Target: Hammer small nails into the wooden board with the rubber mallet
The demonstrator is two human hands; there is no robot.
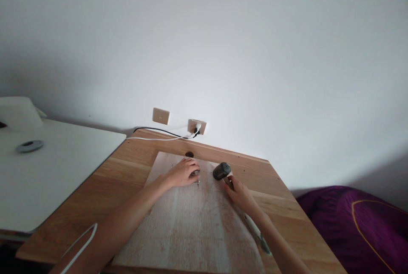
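Observation:
My right hand (pixel 240 195) is closed round the handle of a mallet (pixel 222 171) with a thick black head. The head is held at the right side of a pale, worn wooden board (pixel 188 231). My left hand (pixel 184 172) rests low over the board's far part, its fingers curled round a small metal piece (pixel 198 183). That piece is partly hidden by the fingers, and its exact kind does not show. A long pale and greenish handle (pixel 256 231) shows beneath my right forearm at the board's right edge; I cannot tell whether it belongs to the mallet.
The board lies on a wooden tabletop (pixel 283 214) against a white wall. Cables (pixel 159 138) run along the back edge to a wall socket (pixel 196 127). A white table (pixel 63 167) at left bears a grey ring-shaped object (pixel 29 146). Purple fabric (pixel 357 227) bulges at right.

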